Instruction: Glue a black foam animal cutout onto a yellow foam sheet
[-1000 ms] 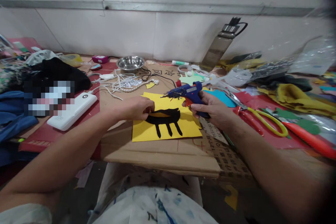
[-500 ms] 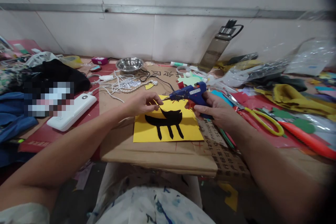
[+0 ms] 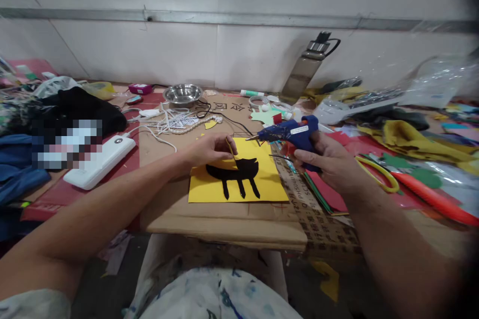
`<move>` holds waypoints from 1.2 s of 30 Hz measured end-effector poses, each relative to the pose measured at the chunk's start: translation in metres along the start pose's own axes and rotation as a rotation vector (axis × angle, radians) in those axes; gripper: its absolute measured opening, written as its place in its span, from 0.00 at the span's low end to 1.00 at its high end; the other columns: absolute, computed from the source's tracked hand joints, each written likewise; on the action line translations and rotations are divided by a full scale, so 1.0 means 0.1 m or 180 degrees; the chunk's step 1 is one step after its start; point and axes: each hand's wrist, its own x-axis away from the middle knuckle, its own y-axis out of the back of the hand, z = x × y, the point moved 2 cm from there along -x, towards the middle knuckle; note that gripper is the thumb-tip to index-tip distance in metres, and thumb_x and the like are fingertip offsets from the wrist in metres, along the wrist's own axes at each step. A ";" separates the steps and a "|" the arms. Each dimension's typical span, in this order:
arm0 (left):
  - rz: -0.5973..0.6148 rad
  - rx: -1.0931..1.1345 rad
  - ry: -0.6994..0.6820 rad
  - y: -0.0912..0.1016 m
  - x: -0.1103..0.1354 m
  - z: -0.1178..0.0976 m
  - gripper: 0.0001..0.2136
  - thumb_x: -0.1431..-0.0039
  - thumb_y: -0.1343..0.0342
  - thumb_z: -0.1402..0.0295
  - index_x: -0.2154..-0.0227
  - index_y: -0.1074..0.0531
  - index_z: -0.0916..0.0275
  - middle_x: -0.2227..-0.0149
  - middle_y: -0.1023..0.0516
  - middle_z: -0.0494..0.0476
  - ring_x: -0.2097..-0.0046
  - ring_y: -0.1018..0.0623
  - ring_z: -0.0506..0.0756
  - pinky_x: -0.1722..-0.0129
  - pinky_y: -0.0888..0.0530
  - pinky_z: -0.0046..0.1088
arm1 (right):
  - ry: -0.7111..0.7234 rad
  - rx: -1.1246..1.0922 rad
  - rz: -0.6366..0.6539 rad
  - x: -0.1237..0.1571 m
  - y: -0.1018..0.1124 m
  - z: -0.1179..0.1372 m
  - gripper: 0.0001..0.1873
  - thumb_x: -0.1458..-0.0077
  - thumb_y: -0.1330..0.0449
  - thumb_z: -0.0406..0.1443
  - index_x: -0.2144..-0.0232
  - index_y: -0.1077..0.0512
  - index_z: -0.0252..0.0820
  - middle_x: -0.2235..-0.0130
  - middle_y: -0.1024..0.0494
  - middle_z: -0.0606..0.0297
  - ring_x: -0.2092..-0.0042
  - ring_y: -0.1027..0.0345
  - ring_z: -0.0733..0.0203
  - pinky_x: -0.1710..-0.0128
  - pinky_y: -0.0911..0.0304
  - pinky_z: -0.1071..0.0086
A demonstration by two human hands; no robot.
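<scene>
A yellow sheet (image 3: 269, 184) lies on brown cardboard (image 3: 224, 219) in front of me, with a black cut-out shape (image 3: 235, 172) with three legs on it. My left hand (image 3: 211, 149) pinches a thin strip at the top edge of the black shape and lifts it off the sheet. My right hand (image 3: 331, 159) is wrapped round a blue glue gun (image 3: 290, 132), held above the sheet's right corner with its nozzle pointing left toward my left fingers.
A white power bank (image 3: 101, 159) and cords lie to the left, a steel bowl (image 3: 183, 93) and a tilted bottle (image 3: 305, 67) at the back. Yellow-handled scissors (image 3: 377, 177), coloured paper and plastic bags crowd the right. Dark clothes are heaped at far left.
My left hand rose from pressing the black shape to pinching up its top edge. My right hand carried the glue gun to the right, away from the sheet's middle.
</scene>
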 end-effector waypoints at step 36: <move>-0.0241 -0.1211 0.0143 -0.16 -0.37 0.00 0.11 0.42 0.46 0.65 0.75 0.26 0.67 0.73 0.22 0.55 0.71 0.27 0.50 0.71 0.34 0.25 | 0.0574 0.3310 0.0186 0.37 -0.07 0.13 0.16 0.42 0.47 0.46 0.62 0.31 0.40 0.64 0.23 0.53 0.63 0.28 0.45 0.63 0.33 0.54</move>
